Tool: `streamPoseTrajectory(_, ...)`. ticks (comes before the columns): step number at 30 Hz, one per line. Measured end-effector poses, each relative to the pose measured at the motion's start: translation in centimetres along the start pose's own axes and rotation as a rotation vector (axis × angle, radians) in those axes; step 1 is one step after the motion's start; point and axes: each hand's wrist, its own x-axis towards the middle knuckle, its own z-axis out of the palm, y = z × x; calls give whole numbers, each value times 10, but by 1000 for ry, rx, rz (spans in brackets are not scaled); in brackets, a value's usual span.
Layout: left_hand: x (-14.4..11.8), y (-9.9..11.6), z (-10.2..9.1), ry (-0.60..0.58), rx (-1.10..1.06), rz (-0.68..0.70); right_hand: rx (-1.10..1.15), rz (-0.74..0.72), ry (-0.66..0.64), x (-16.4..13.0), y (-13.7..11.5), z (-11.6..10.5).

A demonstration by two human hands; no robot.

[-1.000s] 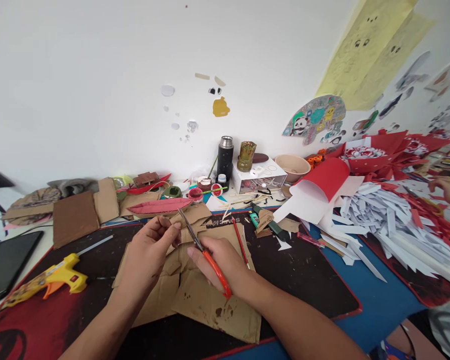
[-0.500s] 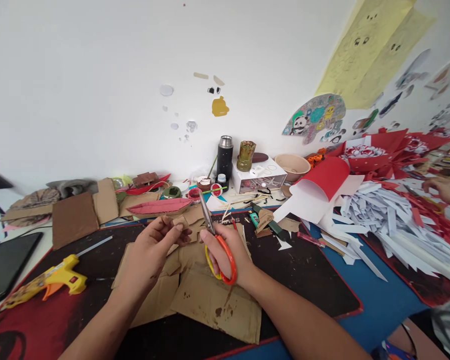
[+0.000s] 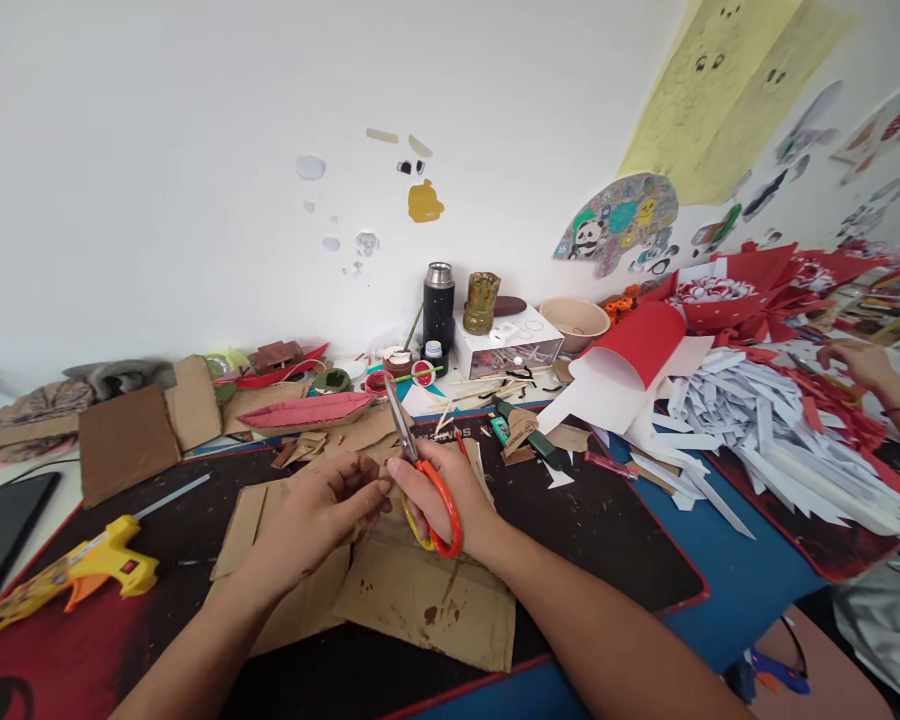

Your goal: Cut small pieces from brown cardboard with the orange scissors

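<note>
No legible text: white lettering on black mat (image 3: 607, 540) beyond right hand (image 3: 450, 495) too small, partly hidden (upside down)

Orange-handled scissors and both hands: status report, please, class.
Right hand grips the orange-handled scissors, blades up. Left hand pinches a small brown cardboard scrap. Brown cardboard sheets lie beneath; yellow glue gun sits apart, left.

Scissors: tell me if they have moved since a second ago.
Yes. The scissors swung upright: the blades, earlier slanting left, now point toward the black flask.

White wall (image 3: 157, 200) with stickers behind the cluttered table (image 3: 750, 600).
</note>
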Motion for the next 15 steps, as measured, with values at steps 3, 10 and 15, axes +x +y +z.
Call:
streamPoseTrajectory(3, 2, -1, -3, 31, -11, 2, -10, -5, 2, 0, -1, -1)
streamPoseTrajectory(10, 4, -6, -8, 33, 47, 41, 69, 12, 73, 13, 4, -10)
streamPoseTrajectory(15, -3, -4, 4, -291, 273, 133, 114, 12, 113, 21, -9, -18)
